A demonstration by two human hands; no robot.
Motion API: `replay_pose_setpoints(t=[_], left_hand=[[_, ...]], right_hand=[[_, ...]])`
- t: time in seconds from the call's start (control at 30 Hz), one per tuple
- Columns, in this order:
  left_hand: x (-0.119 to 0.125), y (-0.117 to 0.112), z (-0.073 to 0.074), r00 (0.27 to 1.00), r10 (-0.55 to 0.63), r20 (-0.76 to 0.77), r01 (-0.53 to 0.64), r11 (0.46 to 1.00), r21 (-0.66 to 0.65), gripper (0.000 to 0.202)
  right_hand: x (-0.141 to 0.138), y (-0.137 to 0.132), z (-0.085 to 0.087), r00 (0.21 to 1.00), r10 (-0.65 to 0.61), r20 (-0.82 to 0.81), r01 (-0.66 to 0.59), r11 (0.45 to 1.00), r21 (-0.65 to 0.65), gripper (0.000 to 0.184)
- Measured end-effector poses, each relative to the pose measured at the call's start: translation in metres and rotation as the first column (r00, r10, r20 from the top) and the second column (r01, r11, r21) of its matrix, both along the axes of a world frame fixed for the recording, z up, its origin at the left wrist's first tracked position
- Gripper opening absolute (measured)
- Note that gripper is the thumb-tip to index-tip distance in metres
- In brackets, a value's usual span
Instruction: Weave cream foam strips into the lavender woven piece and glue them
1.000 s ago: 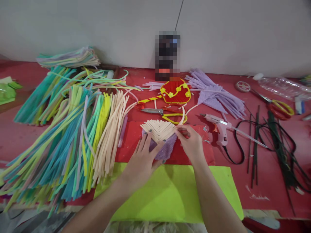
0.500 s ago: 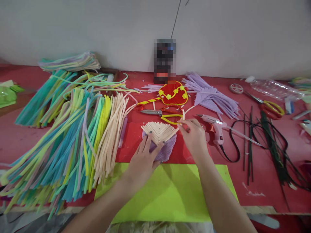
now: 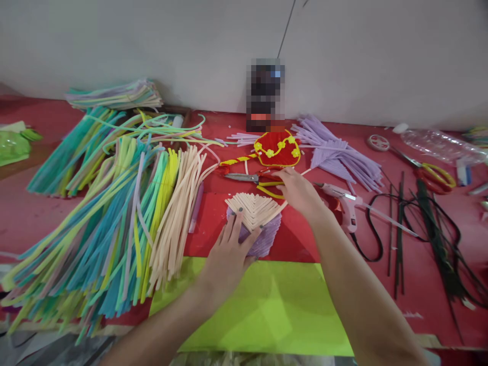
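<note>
My left hand (image 3: 232,244) lies with fingers spread on a flat piece of pipe cleaners, holding it down on the red table. That piece has cream stems (image 3: 253,206) laid in a V pattern over a purple ribbed base (image 3: 269,236). One cream stem sticks out at its right corner. Just beyond it, my right hand (image 3: 299,193) has its fingers curled over the handles of a pair of scissors (image 3: 242,177) with red and yellow grips. The scissors lie flat, blades pointing left; my fingers partly hide the handles.
Bundles of coloured pipe cleaners (image 3: 110,229) cover the left side. Behind the scissors lies a red fan-shaped piece with yellow flowers (image 3: 276,147). Rightward are purple stems (image 3: 339,150), a pink glue gun (image 3: 347,208), more scissors (image 3: 434,175) and dark green stems (image 3: 432,234). A yellow-green sheet (image 3: 259,310) lies in front.
My right hand has let go of the cream stem at the piece's right corner and moved slightly up onto the scissors' handles. My left hand stays on the piece. The view shifted slightly.
</note>
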State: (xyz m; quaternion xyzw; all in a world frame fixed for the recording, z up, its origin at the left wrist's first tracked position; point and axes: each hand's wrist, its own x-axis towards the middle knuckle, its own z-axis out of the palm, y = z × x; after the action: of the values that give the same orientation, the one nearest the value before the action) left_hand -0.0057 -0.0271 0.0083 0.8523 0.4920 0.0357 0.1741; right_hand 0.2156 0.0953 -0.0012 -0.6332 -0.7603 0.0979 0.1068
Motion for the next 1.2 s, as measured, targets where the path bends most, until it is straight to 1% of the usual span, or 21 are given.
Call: replay_pose_setpoints(t=[0.1, 0.2, 0.3, 0.43, 0.6, 0.7, 1.03, 1.2], left_hand=[[0.0, 0.0, -0.001, 1.0, -0.003, 0.007, 0.003, 1.0, -0.003, 0.057], [-0.001, 0.001, -0.002, 1.0, -0.004, 0.011, 0.004, 1.0, -0.015, 0.058], [-0.001, 0.0, -0.003, 1.0, 0.001, 0.016, -0.001, 1.0, -0.005, 0.058], [0.0, 0.0, -0.003, 1.0, 0.001, 0.005, -0.001, 1.0, 0.011, 0.058], [-0.001, 0.0, -0.002, 1.0, -0.005, 0.007, 0.005, 1.0, 0.004, 0.057], [-0.002, 0.0, -0.003, 1.0, -0.006, 0.02, 0.006, 1.0, 0.0, 0.057], [0.001, 0.001, 0.002, 1.0, 0.004, -0.015, -0.005, 0.999, -0.036, 0.057], [0.0, 0.0, -0.001, 1.0, 0.014, 0.007, -0.014, 1.0, -0.026, 0.058]], right_hand=[[0.0, 0.002, 0.003, 0.999, -0.042, 0.015, 0.043, 0.998, -0.043, 0.041], [-0.001, 0.003, 0.006, 0.998, -0.043, 0.042, 0.046, 0.997, -0.07, 0.041], [-0.002, 0.003, 0.01, 0.998, -0.037, 0.057, 0.041, 0.997, -0.066, 0.041], [-0.002, 0.003, 0.012, 0.997, -0.036, 0.075, 0.038, 0.999, -0.025, 0.043], [0.0, 0.009, 0.01, 0.996, -0.056, 0.076, 0.058, 0.998, -0.03, 0.043], [0.002, 0.011, 0.007, 0.997, -0.045, 0.07, 0.046, 0.999, -0.018, 0.044], [0.001, 0.008, 0.007, 0.997, -0.057, 0.054, 0.058, 0.998, 0.001, 0.045], [0.001, 0.012, 0.004, 0.998, -0.063, 0.027, 0.062, 0.998, 0.03, 0.048]])
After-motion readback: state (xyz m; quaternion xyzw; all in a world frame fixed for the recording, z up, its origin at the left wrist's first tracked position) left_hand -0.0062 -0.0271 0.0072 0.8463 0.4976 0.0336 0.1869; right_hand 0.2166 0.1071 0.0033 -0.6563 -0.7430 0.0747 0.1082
